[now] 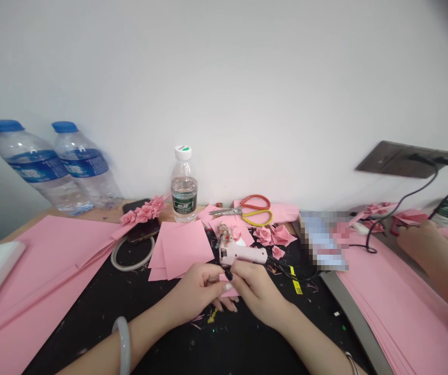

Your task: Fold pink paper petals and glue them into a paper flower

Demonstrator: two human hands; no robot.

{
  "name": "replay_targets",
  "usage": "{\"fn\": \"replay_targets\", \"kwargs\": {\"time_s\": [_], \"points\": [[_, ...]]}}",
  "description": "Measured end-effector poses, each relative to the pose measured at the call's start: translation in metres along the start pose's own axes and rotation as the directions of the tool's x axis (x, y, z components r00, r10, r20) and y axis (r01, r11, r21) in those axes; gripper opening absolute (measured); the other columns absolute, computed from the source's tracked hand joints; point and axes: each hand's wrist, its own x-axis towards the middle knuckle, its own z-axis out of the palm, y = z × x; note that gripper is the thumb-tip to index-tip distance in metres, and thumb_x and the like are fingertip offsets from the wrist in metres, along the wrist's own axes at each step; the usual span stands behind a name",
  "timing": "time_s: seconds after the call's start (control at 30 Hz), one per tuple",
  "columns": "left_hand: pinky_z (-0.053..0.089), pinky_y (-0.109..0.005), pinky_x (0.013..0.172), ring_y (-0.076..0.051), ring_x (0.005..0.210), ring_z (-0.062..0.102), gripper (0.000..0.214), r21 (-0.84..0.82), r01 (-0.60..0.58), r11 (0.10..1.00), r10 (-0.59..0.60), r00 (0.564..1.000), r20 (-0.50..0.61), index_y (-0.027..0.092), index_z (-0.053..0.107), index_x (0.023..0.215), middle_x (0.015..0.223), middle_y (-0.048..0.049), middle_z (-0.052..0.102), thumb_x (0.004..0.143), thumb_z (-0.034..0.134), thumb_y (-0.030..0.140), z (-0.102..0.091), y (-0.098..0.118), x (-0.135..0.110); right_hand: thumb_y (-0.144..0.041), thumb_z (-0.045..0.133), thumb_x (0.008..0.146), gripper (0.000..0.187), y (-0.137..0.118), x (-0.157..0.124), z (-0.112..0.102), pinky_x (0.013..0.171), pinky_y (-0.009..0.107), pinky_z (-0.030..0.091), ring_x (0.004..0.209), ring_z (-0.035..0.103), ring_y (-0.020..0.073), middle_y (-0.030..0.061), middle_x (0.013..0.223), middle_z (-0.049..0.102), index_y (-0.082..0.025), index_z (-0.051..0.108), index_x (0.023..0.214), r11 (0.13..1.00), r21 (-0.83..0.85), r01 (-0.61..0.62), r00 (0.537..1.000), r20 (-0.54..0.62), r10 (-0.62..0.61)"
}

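My left hand (196, 289) and my right hand (255, 291) meet over the black mat (138, 302), both with fingers pinched on a small pink paper piece (228, 285) held between them. Just beyond the hands lies a pink glue gun (243, 254), its cord trailing to the right. A stack of pink paper squares (180, 249) sits left of the gun. Finished pink paper roses (272, 237) lie behind it, and red and yellow scissors (252, 209) rest near the wall.
Two large blue-capped water bottles (48, 169) and a small bottle (183, 186) stand at the wall. Large pink sheets (40, 271) lie left, more pink sheets (395, 307) right. A strip of roses (143, 211) and a clear ring (132, 255) lie nearby. Another person's hand (429, 245) works at right, below a wall socket (403, 159).
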Motion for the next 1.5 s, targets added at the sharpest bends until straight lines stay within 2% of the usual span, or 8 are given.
{"fn": "replay_targets", "kwargs": {"time_s": [0.13, 0.23, 0.43, 0.73, 0.9, 1.13, 1.37, 1.5], "points": [[0.048, -0.022, 0.051, -0.016, 0.055, 0.067, 0.023, 0.018, 0.015, 1.000, -0.015, 1.000, 0.009, 0.012, 0.058, 0.066, 0.059, -0.0042, 0.068, 0.077, 0.057, 0.033, 0.001, 0.000, 0.000, -0.016, 0.037, 0.089, 0.030, -0.002, 0.001, 0.001, 0.049, 0.022, 0.028, 0.052, 0.038, 0.0112, -0.0045, 0.057, 0.036, -0.020, 0.029, 0.060, 0.999, 0.037, 0.005, 1.000, 0.022, -0.005], [0.047, -0.021, 0.050, -0.016, 0.054, 0.067, 0.022, 0.019, -0.004, 1.000, 0.004, 1.000, -0.010, 0.012, 0.059, 0.068, 0.058, -0.0028, 0.066, 0.077, 0.058, 0.032, 0.000, -0.002, 0.000, -0.015, 0.038, 0.088, 0.030, 0.001, 0.001, 0.003, 0.050, 0.023, 0.028, 0.052, 0.037, 0.0110, -0.0046, 0.056, 0.037, -0.020, 0.031, 0.059, 0.999, 0.047, 0.016, 1.000, -0.024, -0.015], [0.049, -0.023, 0.054, -0.018, 0.061, 0.067, 0.026, 0.085, -0.080, 0.993, 0.098, 0.964, -0.247, 0.012, 0.068, 0.087, 0.064, -0.0042, 0.070, 0.080, 0.056, 0.034, -0.004, -0.001, 0.003, -0.019, 0.047, 0.086, 0.008, 0.008, 0.001, 0.007, 0.048, 0.022, 0.033, 0.051, 0.041, 0.0117, -0.0036, 0.062, 0.045, -0.020, 0.047, 0.077, 0.981, 0.171, -0.090, 0.960, -0.248, 0.132], [0.053, -0.026, 0.065, -0.020, 0.079, 0.066, 0.025, 0.123, -0.110, 0.986, 0.147, 0.926, -0.348, 0.018, 0.072, 0.094, 0.088, -0.0047, 0.073, 0.078, 0.059, 0.031, -0.006, -0.001, 0.002, -0.018, 0.051, 0.083, 0.003, 0.004, 0.002, 0.009, 0.049, 0.024, 0.040, 0.053, 0.050, 0.0130, -0.0008, 0.066, 0.054, -0.021, 0.051, 0.083, 0.961, 0.259, -0.101, 0.960, -0.229, 0.163], [0.053, -0.025, 0.068, -0.021, 0.089, 0.064, 0.023, 0.130, -0.145, 0.981, 0.182, 0.921, -0.345, 0.020, 0.072, 0.095, 0.096, -0.0030, 0.072, 0.079, 0.060, 0.032, -0.007, 0.000, 0.003, -0.016, 0.051, 0.082, 0.008, 0.002, 0.002, 0.008, 0.050, 0.025, 0.043, 0.055, 0.052, 0.0137, 0.0010, 0.074, 0.056, -0.021, 0.051, 0.087, 0.943, 0.315, -0.105, 0.952, -0.243, 0.187], [0.051, -0.029, 0.080, -0.022, 0.096, 0.062, 0.024, 0.177, -0.173, 0.969, 0.220, 0.930, -0.294, 0.022, 0.071, 0.099, 0.105, -0.0023, 0.070, 0.080, 0.058, 0.031, -0.008, -0.004, 0.003, -0.018, 0.051, 0.083, 0.005, 0.006, 0.003, 0.010, 0.051, 0.024, 0.042, 0.055, 0.049, 0.0131, 0.0004, 0.068, 0.054, -0.019, 0.056, 0.083, 0.952, 0.284, -0.111, 0.959, -0.221, 0.177], [0.047, -0.031, 0.091, -0.020, 0.103, 0.060, 0.031, 0.128, -0.259, 0.957, 0.280, 0.942, -0.187, 0.024, 0.065, 0.108, 0.109, -0.0013, 0.068, 0.078, 0.063, 0.024, -0.003, -0.001, 0.001, -0.019, 0.047, 0.086, 0.007, 0.007, 0.003, 0.010, 0.052, 0.024, 0.047, 0.056, 0.055, 0.0133, 0.0003, 0.069, 0.056, -0.019, 0.054, 0.084, 0.860, 0.494, -0.129, 0.947, -0.196, 0.254], [0.043, -0.031, 0.095, -0.019, 0.106, 0.058, 0.026, 0.216, -0.276, 0.936, 0.321, 0.923, -0.212, 0.025, 0.066, 0.106, 0.112, -0.0015, 0.066, 0.083, 0.055, 0.027, -0.007, 0.001, 0.001, -0.017, 0.046, 0.085, 0.009, 0.007, 0.005, 0.008, 0.054, 0.024, 0.047, 0.056, 0.056, 0.0138, 0.0003, 0.069, 0.057, -0.020, 0.054, 0.084, 0.871, 0.479, -0.113, 0.947, -0.213, 0.240]]}}
